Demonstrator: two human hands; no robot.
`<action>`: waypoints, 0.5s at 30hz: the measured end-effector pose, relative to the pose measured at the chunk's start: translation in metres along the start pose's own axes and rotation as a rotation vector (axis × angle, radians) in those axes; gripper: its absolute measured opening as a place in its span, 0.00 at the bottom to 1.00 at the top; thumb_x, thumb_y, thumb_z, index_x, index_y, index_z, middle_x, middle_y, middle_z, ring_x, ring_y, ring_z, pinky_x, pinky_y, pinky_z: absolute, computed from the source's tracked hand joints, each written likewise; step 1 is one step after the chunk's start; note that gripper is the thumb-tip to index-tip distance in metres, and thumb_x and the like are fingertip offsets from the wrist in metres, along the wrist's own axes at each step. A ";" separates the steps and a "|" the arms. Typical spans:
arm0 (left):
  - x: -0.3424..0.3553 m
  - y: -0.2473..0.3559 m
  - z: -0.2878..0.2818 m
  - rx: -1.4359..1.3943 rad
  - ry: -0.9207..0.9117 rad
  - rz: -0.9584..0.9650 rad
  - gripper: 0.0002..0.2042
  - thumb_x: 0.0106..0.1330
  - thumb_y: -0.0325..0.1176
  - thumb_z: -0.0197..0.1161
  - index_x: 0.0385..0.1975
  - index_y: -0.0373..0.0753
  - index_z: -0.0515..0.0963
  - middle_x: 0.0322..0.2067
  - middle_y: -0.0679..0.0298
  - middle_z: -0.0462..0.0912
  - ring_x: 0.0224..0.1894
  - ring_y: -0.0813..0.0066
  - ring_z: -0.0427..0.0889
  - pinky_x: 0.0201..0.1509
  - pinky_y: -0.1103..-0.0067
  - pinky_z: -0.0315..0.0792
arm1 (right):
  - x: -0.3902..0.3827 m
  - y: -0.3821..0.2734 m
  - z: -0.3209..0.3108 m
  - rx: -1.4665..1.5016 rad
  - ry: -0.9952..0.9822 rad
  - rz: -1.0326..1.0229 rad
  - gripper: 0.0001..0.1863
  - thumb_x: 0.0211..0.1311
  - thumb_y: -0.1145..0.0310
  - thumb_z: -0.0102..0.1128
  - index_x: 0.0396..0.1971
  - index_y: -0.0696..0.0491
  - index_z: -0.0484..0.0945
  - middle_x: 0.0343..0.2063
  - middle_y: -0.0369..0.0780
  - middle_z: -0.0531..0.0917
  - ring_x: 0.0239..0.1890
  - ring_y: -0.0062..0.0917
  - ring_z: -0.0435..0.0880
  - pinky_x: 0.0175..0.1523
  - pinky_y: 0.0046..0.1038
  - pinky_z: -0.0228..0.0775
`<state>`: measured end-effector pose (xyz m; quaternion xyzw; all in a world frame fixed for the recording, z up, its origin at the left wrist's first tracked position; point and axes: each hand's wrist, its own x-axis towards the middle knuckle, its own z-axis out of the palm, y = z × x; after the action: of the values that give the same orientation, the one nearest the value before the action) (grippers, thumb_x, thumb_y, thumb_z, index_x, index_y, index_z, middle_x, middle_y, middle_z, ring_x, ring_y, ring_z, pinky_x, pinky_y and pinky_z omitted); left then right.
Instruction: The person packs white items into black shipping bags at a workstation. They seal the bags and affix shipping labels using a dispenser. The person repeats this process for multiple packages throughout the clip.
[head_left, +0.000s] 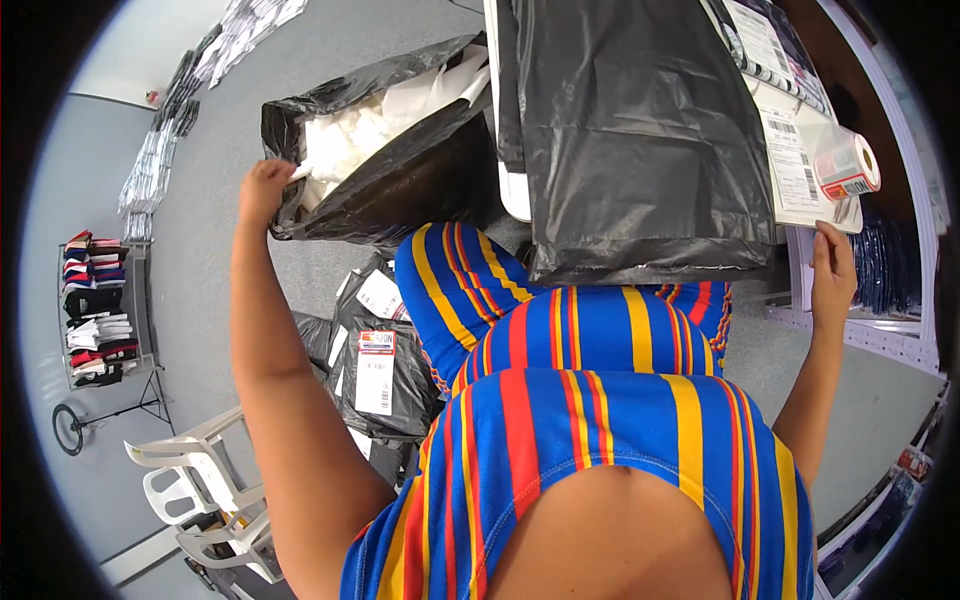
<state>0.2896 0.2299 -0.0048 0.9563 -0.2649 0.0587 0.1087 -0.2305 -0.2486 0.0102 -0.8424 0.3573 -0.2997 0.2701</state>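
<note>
My left hand (264, 192) reaches over the side of a black plastic bag (420, 190) stuffed with crumpled white paper (345, 145). Its fingers are pinched together on a white scrap at the bag's rim. My right hand (834, 275) is raised at the corner of a white table, its fingertips closed at the edge beneath a printed label sheet (792, 165). What those fingers grip, if anything, is too small to make out. Beside the sheet stands a roll of labels (848, 168). A large flat black plastic mailer (645, 140) lies in front of me, overhanging the table's near edge.
Several packed black parcels with white labels (375, 375) lie on the floor by my left leg. White plastic chairs (195, 465) stand at the lower left. A rack of folded clothes (97, 310) is by the left wall. Shelves (885, 265) hold dark packages at right.
</note>
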 end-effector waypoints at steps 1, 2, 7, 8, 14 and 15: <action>0.005 0.021 -0.009 -0.137 -0.001 -0.014 0.09 0.51 0.38 0.59 0.26 0.39 0.78 0.27 0.61 0.78 0.32 0.72 0.75 0.36 0.79 0.67 | 0.008 -0.007 0.007 0.129 0.021 0.053 0.10 0.56 0.70 0.50 0.37 0.56 0.73 0.34 0.35 0.75 0.36 0.17 0.72 0.38 0.16 0.63; 0.009 0.042 -0.019 -0.273 -0.003 -0.031 0.10 0.52 0.38 0.59 0.28 0.38 0.77 0.27 0.62 0.78 0.30 0.76 0.75 0.35 0.82 0.67 | 0.016 -0.019 0.016 0.257 0.038 0.107 0.10 0.56 0.70 0.50 0.37 0.55 0.73 0.35 0.35 0.75 0.36 0.17 0.72 0.38 0.16 0.63; 0.015 0.137 -0.053 -0.706 0.114 0.153 0.09 0.54 0.35 0.59 0.28 0.35 0.76 0.25 0.68 0.77 0.29 0.84 0.72 0.34 0.86 0.65 | 0.029 -0.216 0.128 0.553 -0.654 -0.218 0.21 0.46 0.61 0.61 0.40 0.53 0.73 0.32 0.37 0.76 0.32 0.17 0.75 0.36 0.20 0.67; 0.009 0.153 -0.058 -0.811 0.128 0.149 0.07 0.53 0.33 0.60 0.27 0.35 0.76 0.24 0.70 0.76 0.29 0.85 0.71 0.33 0.88 0.64 | 0.029 -0.243 0.154 0.634 -0.757 -0.257 0.25 0.43 0.60 0.63 0.43 0.53 0.71 0.32 0.37 0.76 0.29 0.18 0.75 0.36 0.21 0.67; -0.027 0.171 -0.063 -0.943 0.555 0.259 0.06 0.53 0.31 0.61 0.25 0.35 0.74 0.21 0.70 0.73 0.25 0.85 0.68 0.29 0.88 0.63 | 0.026 -0.351 0.240 1.137 -1.128 -0.117 0.16 0.48 0.69 0.57 0.35 0.63 0.70 0.25 0.42 0.78 0.26 0.21 0.78 0.29 0.19 0.70; -0.030 0.164 -0.063 -0.956 0.632 0.204 0.06 0.52 0.31 0.61 0.24 0.36 0.74 0.21 0.70 0.73 0.24 0.85 0.68 0.29 0.87 0.63 | 0.026 -0.356 0.248 1.098 -1.152 -0.147 0.13 0.49 0.70 0.56 0.33 0.63 0.71 0.25 0.42 0.78 0.26 0.21 0.78 0.29 0.19 0.70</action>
<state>0.1756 0.1228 0.0799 0.7067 -0.3077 0.2252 0.5960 0.1138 0.0049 0.0895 -0.6327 -0.0934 0.0322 0.7681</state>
